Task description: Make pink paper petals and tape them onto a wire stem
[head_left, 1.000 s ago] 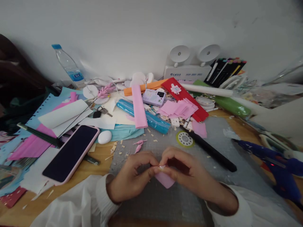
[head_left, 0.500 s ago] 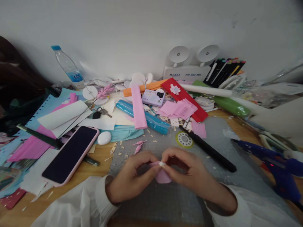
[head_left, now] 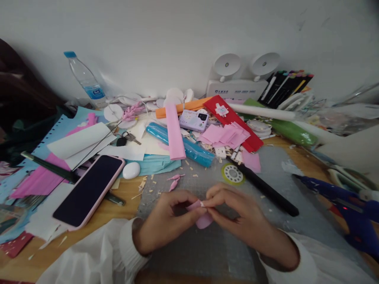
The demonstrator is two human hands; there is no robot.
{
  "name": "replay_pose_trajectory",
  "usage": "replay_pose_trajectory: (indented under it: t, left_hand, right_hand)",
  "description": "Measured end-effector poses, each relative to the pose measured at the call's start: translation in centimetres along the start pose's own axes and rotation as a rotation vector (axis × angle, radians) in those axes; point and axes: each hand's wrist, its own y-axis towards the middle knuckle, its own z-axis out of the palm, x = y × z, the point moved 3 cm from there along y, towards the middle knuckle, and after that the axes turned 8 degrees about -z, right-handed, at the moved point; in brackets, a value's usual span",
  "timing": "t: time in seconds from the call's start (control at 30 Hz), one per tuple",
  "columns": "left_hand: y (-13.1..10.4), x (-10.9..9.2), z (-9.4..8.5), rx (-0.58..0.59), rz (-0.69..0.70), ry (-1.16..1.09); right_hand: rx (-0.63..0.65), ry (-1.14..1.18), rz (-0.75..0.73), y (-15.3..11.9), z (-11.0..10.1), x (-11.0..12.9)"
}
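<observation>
A small piece of pink crepe paper is pinched between the fingertips of both hands, above the grey cutting mat. My left hand grips its left side between thumb and fingers. My right hand pinches the upper edge, where a small white bit shows; what that bit is, I cannot tell. Just beyond my left hand lie small twisted pink paper buds. Past the right hand sit a yellow-green tape roll and a long black tool.
On the left are a phone, a white oval case and a bottle. Pink paper squares, a blue roll and a red strip lie at the back. A blue glue gun rests at right.
My right fingers have shifted slightly on the pink paper, and the paper has turned a little. The white bit shows less. The whole view has moved slightly.
</observation>
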Motion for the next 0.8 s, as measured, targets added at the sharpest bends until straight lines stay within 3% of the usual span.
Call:
replay_pose_trajectory:
  t: [0.27,0.47,0.8]
  left_hand:
    - [-0.24,-0.28,-0.19,-0.069,0.094,0.040]
    - [-0.20,-0.50,0.19,0.051,0.015,-0.115]
    - [-0.51,-0.53,-0.24,-0.039,0.019,-0.020]
  right_hand:
    - [0.031,-0.023,-0.069,0.08,-0.33,0.30]
    - [0.033,-0.033,-0.070,-0.38,-0.08,0.20]
    - [-0.017,-0.002,-0.036,-0.08,0.06,0.67]
